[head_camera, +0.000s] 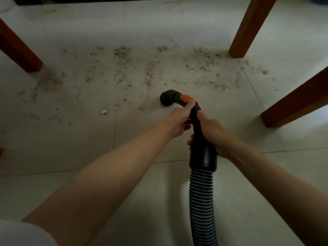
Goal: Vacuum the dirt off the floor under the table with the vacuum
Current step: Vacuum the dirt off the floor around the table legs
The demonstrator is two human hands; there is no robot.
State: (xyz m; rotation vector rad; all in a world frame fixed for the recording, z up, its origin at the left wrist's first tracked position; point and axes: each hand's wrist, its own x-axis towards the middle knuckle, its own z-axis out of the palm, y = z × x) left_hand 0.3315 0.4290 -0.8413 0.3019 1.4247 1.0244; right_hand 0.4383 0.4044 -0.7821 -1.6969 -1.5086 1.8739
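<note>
Vacuum handle (198,121) gripped by left hand (179,119) and right hand (215,135), fingers curled round.

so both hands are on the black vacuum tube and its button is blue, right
Not quite: the head view shows the button is orange, not blue. Both the left hand and right hand do hold the black plastic vacuum tube.

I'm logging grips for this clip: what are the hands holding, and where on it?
Both hold the vacuum wand: left hand grips it near the orange button, right hand lower, above the hose.
</note>
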